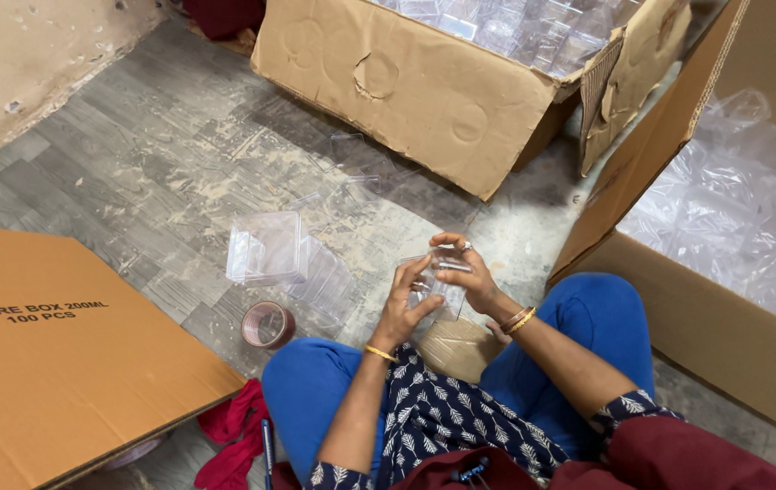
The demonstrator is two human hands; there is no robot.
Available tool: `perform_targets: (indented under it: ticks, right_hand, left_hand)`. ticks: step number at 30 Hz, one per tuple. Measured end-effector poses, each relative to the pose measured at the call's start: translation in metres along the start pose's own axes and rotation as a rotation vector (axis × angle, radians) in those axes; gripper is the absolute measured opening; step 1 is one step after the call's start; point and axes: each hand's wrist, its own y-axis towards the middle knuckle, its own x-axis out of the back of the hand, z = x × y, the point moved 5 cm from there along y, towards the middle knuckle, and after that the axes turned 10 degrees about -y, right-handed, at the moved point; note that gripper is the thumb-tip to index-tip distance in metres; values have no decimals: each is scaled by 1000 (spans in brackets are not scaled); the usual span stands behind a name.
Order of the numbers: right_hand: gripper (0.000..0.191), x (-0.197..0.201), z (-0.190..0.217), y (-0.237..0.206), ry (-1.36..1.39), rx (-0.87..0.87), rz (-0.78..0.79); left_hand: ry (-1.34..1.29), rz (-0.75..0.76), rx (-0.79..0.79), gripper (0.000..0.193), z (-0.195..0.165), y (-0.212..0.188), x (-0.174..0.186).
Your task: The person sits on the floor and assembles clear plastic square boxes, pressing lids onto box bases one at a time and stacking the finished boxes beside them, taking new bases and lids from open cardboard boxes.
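Note:
I sit on the floor with blue-trousered legs crossed. Both hands meet in front of me around a small clear plastic box point(433, 283). My left hand point(403, 307) grips its near left side from below. My right hand point(466, 269) pinches its top right edge with the fingers curled over it. A stack of clear square plastic boxes point(272, 248) lies on its side on the floor to the left of my hands. More loose clear lids point(352, 150) lie further out on the floor.
A roll of brown tape point(267, 324) lies by my left knee. A closed cardboard carton point(52, 354) stands at left. One open carton point(424, 91) of clear boxes stands ahead, another point(715, 318) with clear plastic at right. A red cloth point(229, 436) lies near my leg.

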Motion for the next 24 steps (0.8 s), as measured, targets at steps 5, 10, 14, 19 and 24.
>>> perform_targets:
  ticks: [5,10,14,19,24]
  right_hand:
    - [52,19,-18,7,472,-145,-166]
    - [48,16,-29,7,589,-350,-171]
    - [48,10,-5,9,34,-98,-245]
    - [60,-11,30,2,-599,200,-14]
    - [64,-5,18,-1,-183,-112,16]
  left_hand:
    - [407,-66,-398,91,-26,-2,-22]
    - [639,-194,-394,85,-19,2,-30]
    - [662,-287,-286,80,-16,2,-15]
    - [725,-254,-332,75,-34,2,-10]
    - [604,-280,-488,68,-54,-1,-7]
